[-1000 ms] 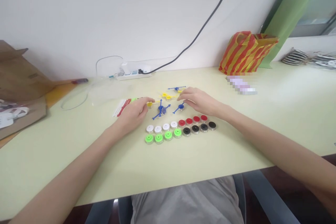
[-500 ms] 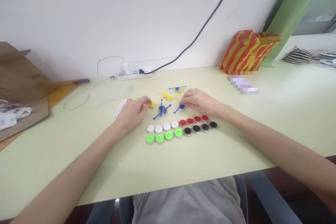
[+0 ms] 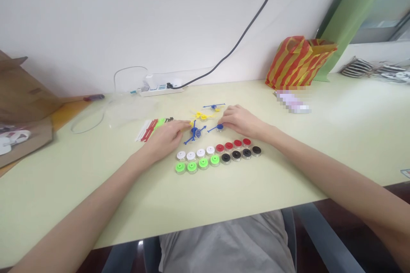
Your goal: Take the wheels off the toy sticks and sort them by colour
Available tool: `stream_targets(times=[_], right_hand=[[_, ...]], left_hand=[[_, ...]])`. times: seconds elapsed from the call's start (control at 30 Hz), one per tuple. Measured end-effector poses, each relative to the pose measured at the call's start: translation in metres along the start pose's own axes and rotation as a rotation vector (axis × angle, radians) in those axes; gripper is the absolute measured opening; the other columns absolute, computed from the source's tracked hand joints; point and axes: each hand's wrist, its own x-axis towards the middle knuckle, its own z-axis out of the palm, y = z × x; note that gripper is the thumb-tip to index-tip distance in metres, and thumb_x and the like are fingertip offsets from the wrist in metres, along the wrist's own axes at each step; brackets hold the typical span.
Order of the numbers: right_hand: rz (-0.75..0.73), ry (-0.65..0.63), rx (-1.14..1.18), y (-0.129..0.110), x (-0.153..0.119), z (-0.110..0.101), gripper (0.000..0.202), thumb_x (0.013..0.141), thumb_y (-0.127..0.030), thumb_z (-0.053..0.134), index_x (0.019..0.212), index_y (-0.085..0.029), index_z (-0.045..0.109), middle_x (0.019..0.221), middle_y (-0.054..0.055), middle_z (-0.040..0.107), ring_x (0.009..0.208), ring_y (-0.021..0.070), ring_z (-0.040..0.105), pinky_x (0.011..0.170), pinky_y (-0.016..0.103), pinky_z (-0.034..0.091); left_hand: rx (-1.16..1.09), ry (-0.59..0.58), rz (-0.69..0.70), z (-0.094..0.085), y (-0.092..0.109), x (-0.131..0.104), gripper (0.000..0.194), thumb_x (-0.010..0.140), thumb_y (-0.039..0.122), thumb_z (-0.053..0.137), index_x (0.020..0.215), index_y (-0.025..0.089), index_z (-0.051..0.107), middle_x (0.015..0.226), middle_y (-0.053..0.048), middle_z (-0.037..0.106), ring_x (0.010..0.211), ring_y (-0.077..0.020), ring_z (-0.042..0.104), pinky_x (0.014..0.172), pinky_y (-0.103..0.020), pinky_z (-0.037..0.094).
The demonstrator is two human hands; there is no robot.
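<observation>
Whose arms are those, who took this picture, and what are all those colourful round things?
No robot here! These are a person's own bare arms, seen by a camera worn on that person's head, looking forward and down.

On the table are two neat rows of round pieces: white and red ones behind, green and black ones in front.

The right hand has its fingertips at a blue arrow piece. The left hand reaches a yellow piece, mostly hidden by its fingers. I can't tell whether either is gripped.
</observation>
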Motion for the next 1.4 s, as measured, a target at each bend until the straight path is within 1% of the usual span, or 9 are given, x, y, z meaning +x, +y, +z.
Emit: stream_targets(times=[0.17,0.3,0.47,0.57,0.77,0.93,1.07,1.23,1.4], right_hand=[[0.092,0.016,-0.075,0.007,-0.001,-0.001,0.031,0.106,-0.018,0.049,0.111,-0.017,0.079,0.106,0.013,0.077,0.106,0.0290,0.061,0.090,0.041,0.036],[0.157,0.032,-0.090,0.017,-0.003,0.002,0.030,0.103,-0.015,0.050,0.111,-0.017,0.079,0.107,0.014,0.077,0.105,0.0303,0.060,0.089,0.041,0.038],[0.177,0.103,-0.084,0.016,-0.003,0.002,0.042,0.099,-0.005,0.045,0.126,-0.017,0.075,0.119,0.016,0.075,0.112,0.0316,0.058,0.092,0.043,0.040],[0.189,0.133,-0.086,0.007,-0.003,-0.001,0.045,0.098,-0.005,0.043,0.130,-0.016,0.073,0.117,0.017,0.074,0.112,0.0329,0.057,0.093,0.045,0.041],[0.184,0.178,-0.066,-0.004,-0.001,-0.003,0.044,0.101,-0.010,0.042,0.132,-0.017,0.072,0.113,0.016,0.073,0.114,0.0339,0.057,0.097,0.047,0.041],[0.210,0.278,-0.011,-0.009,-0.001,-0.006,0.042,0.103,-0.012,0.040,0.130,-0.020,0.071,0.115,0.015,0.073,0.113,0.0327,0.057,0.099,0.047,0.042],[0.223,0.390,0.052,-0.023,0.001,-0.010,0.036,0.106,-0.018,0.044,0.133,-0.021,0.069,0.120,0.014,0.071,0.115,0.0321,0.058,0.100,0.047,0.045],[0.107,0.437,0.074,-0.046,0.010,-0.007,0.036,0.109,-0.023,0.049,0.141,-0.024,0.065,0.128,0.013,0.070,0.120,0.0303,0.059,0.100,0.047,0.048],[-0.029,0.510,0.014,-0.062,0.016,0.002,0.023,0.108,-0.023,0.058,0.123,-0.025,0.074,0.119,0.010,0.074,0.114,0.0266,0.061,0.095,0.042,0.048]], left_hand=[[-0.005,-0.021,0.013,0.001,0.001,0.002,0.053,0.098,0.023,0.036,0.138,0.019,0.069,0.154,-0.007,0.063,0.142,-0.0264,0.060,0.123,-0.047,0.046],[0.003,0.046,0.048,0.000,0.002,0.002,0.048,0.101,0.025,0.037,0.135,0.018,0.069,0.146,-0.011,0.068,0.136,-0.0279,0.061,0.119,-0.049,0.047],[0.093,0.157,0.011,0.000,0.001,0.005,0.031,0.103,0.036,0.048,0.111,0.019,0.073,0.114,-0.012,0.076,0.119,-0.0319,0.062,0.103,-0.050,0.051],[0.166,0.189,-0.020,0.002,0.000,0.006,0.026,0.100,0.041,0.057,0.098,0.020,0.072,0.109,-0.012,0.075,0.116,-0.0337,0.060,0.100,-0.052,0.049],[0.217,0.137,-0.063,0.004,0.001,0.009,0.021,0.099,0.026,0.056,0.088,0.021,0.073,0.105,-0.012,0.075,0.114,-0.0344,0.059,0.093,-0.050,0.049],[0.264,0.291,-0.070,-0.005,-0.001,0.005,0.024,0.102,0.023,0.054,0.092,0.021,0.075,0.101,-0.012,0.076,0.109,-0.0340,0.058,0.092,-0.050,0.048],[0.328,0.457,0.015,-0.012,0.003,-0.002,0.024,0.105,0.025,0.054,0.094,0.020,0.075,0.099,-0.011,0.076,0.108,-0.0329,0.057,0.089,-0.049,0.046],[0.427,0.610,0.237,-0.007,0.015,-0.004,0.017,0.104,0.021,0.061,0.091,0.020,0.072,0.091,-0.007,0.075,0.099,-0.0285,0.058,0.082,-0.043,0.046],[0.418,0.702,0.396,-0.002,0.032,-0.004,0.006,0.099,0.016,0.068,0.095,0.020,0.070,0.088,-0.005,0.074,0.093,-0.0254,0.059,0.077,-0.040,0.045]])
